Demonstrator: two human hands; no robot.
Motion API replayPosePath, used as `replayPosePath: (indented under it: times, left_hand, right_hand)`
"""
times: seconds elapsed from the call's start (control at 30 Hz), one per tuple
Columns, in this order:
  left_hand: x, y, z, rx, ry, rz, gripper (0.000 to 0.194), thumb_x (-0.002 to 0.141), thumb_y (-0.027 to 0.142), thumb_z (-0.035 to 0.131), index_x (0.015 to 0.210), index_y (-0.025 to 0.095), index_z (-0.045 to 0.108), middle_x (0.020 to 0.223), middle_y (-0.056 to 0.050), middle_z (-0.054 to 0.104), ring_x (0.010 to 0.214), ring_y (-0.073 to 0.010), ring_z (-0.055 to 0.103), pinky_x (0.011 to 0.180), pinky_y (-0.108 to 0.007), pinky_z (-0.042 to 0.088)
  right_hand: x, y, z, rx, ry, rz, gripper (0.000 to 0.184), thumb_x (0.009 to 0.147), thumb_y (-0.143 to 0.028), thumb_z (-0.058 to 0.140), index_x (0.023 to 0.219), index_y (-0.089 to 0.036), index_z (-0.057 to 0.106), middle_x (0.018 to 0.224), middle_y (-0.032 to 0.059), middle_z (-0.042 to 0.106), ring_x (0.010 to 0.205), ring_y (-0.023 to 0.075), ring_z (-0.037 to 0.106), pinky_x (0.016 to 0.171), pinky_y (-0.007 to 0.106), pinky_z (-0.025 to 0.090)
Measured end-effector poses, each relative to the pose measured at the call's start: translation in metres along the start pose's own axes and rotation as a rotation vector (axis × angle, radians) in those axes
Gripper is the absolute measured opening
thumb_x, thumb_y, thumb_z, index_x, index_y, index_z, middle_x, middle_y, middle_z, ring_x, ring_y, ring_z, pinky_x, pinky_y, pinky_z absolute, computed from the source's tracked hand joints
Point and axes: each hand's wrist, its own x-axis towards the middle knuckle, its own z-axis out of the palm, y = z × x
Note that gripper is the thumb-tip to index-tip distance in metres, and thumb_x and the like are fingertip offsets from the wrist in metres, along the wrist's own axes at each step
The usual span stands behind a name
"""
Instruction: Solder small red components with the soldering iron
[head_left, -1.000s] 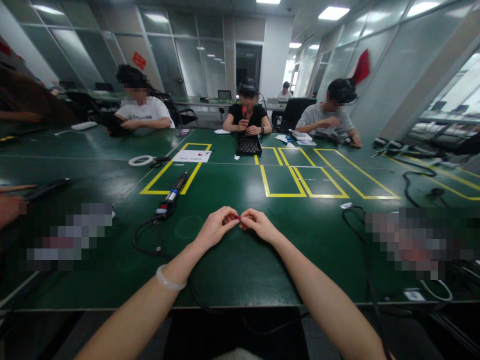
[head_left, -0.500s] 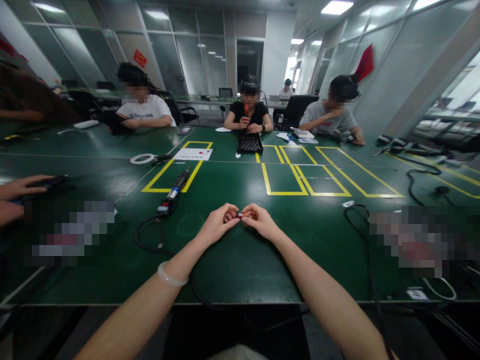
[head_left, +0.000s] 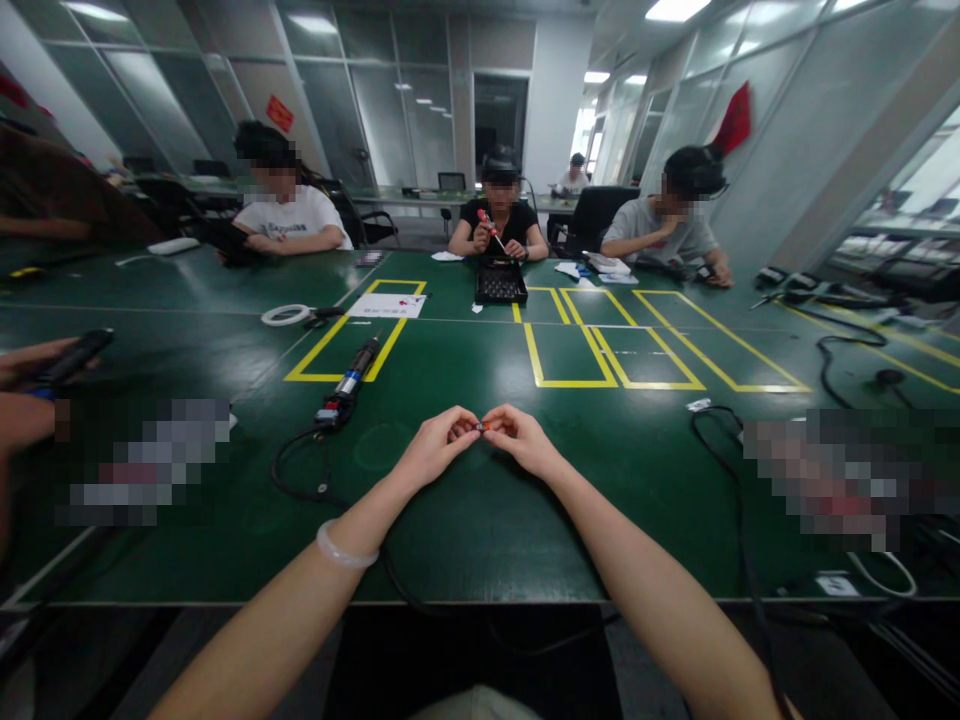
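Observation:
Above the green table (head_left: 480, 540), my left hand (head_left: 442, 440) and my right hand (head_left: 517, 436) meet at the fingertips. Both pinch a tiny part (head_left: 483, 427) with orange-red and pale metallic colouring; it is too small to name and mostly covered by fingers. My left wrist bears a pale bangle (head_left: 346, 547). Left of my hands lies an electric screwdriver (head_left: 349, 382) with a dark, silver and blue body, its thin tip pointing away from me and its black cable (head_left: 279, 470) curling toward me.
Yellow tape outlines (head_left: 574, 382) mark the table. A white sheet (head_left: 386, 306) lies beyond the screwdriver. Across the table a person (head_left: 499, 225) holds a red-handled screwdriver over a black tray (head_left: 501, 285). Black cables (head_left: 739, 500) run at right. At left, another person's hand (head_left: 30, 365) holds a dark tool.
My hands stay together, while the small part turns slightly between the fingertips and shows more orange. The person opposite tilts the red-handled screwdriver downward. The neighbour's hand at left lifts the dark tool.

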Motion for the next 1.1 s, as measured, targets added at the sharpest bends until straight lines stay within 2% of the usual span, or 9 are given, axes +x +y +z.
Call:
replayPosePath:
  times: [0.2,0.33,0.57,0.93,1.1]
  left_hand:
    - [-0.0005,0.0008,-0.0001,0.022,-0.016,0.026,0.020,0.086,0.033,0.054,0.099,0.018,0.059,0.087,-0.002,0.062,0.075,-0.0133,0.057,0.067,-0.024,0.043]
    - [0.0001,-0.0005,0.0003,0.015,-0.014,-0.008,0.024,0.088,0.037,0.051,0.098,0.018,0.059,0.088,-0.002,0.064,0.075,-0.0138,0.058,0.068,-0.024,0.043]
    - [-0.0007,-0.0037,0.0003,-0.028,-0.018,-0.031,0.024,0.086,0.038,0.054,0.097,0.017,0.059,0.085,-0.002,0.064,0.072,-0.0131,0.057,0.065,-0.024,0.044]
    - [-0.0014,-0.0038,-0.0025,0.044,0.003,0.087,0.015,0.084,0.028,0.056,0.094,0.019,0.060,0.090,-0.002,0.059,0.076,-0.0127,0.056,0.067,-0.024,0.045]
    - [-0.0016,-0.0066,-0.0016,0.076,0.009,0.083,0.014,0.083,0.027,0.057,0.094,0.019,0.059,0.090,-0.002,0.059,0.076,-0.0128,0.056,0.067,-0.024,0.044]
  right_hand:
    - [-0.0002,0.0003,-0.0015,0.004,-0.022,0.023,0.026,0.082,-0.037,0.060,0.094,-0.014,0.057,0.075,0.0025,0.064,0.063,0.0117,0.057,0.063,0.026,0.046]
    - [-0.0003,0.0035,-0.0011,0.028,-0.025,0.018,0.030,0.080,-0.036,0.063,0.100,-0.016,0.054,0.074,0.0012,0.064,0.062,0.0115,0.058,0.062,0.025,0.046]
    - [0.0020,0.0062,0.0002,0.034,-0.027,0.021,0.024,0.082,-0.037,0.061,0.092,-0.016,0.055,0.071,0.0014,0.064,0.061,0.0113,0.058,0.062,0.025,0.046]
    - [0.0020,0.0083,0.0015,0.071,-0.040,0.031,0.028,0.082,-0.038,0.060,0.098,-0.014,0.058,0.076,0.0030,0.065,0.067,0.0125,0.060,0.066,0.027,0.048]
    - [0.0020,0.0070,0.0020,0.026,-0.043,0.031,0.026,0.082,-0.035,0.060,0.098,-0.015,0.060,0.081,0.0038,0.065,0.067,0.0121,0.058,0.067,0.027,0.047]
